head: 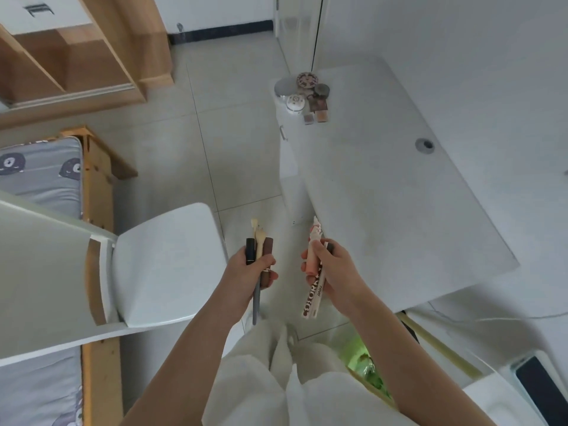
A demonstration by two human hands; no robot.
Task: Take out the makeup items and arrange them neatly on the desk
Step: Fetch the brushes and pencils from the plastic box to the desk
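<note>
The person is standing over the tiled floor (pixel 233 139) between a white chair (pixel 166 265) and a white desk (pixel 399 192), holding both hands out in front of pale trousers (pixel 255 382). The left hand (pixel 249 269) is gripping a small bundle, fingers curled tight around it: a black tube (pixel 250 250), a brown tube (pixel 268 245), and 2 brushes (pixel 257 233) with pale bristles pointing up and away, one grey handle (pixel 255 305) hanging down below the fist. The right hand (pixel 335 272) is clamping a second bundle, fingers wrapped over it and thumb underneath: a peach-pink tube (pixel 311 261) with a cartoon-printed top, a long white boxed pencil (pixel 311 302) with brown lettering slanting down toward the floor, and a dark stub (pixel 329 248) showing just above the knuckles, which I cannot identify. Both bundles are hanging in the air, near the desk's closer corner but not touching it. At the far left corner of the desk, a cluster of makeup is sitting close together: a silver round tin (pixel 286 87), a patterned round compact (pixel 307 79), a grey jar (pixel 321 90), a white floral-lidded pot (pixel 295 103), and a few small square brownish palettes (pixel 319 110) just beside them. A round grey cable grommet (pixel 424 145) is showing further along the desktop. To the left, a bed with a grey bear-print cover (pixel 40 170) is lying alongside a wooden frame (pixel 98 179).
</note>
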